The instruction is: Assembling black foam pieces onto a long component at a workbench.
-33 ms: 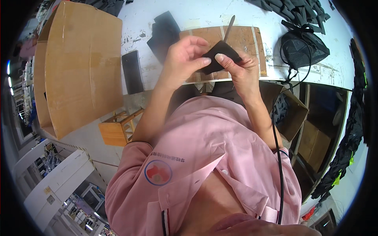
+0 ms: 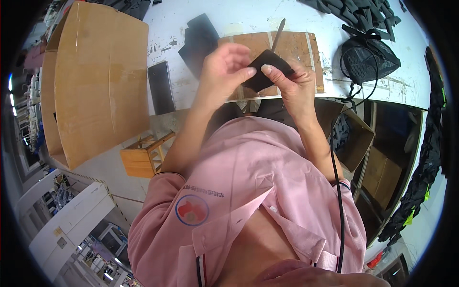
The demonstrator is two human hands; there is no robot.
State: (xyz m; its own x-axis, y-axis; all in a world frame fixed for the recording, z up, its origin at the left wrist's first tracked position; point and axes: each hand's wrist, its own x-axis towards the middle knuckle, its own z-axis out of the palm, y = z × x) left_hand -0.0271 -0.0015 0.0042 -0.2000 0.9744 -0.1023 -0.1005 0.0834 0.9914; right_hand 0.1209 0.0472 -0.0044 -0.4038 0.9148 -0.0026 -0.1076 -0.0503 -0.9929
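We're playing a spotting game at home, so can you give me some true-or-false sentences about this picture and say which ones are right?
1. The right hand holds a small black piece. True.
2. The dark phone lies between the big cardboard box and the brown board. True.
3. The cardboard box is on the right of the brown board. False: it is on the left.
4. The black mesh bag lies on the white table. True.
5. The person's shirt is green. False: it is pink.
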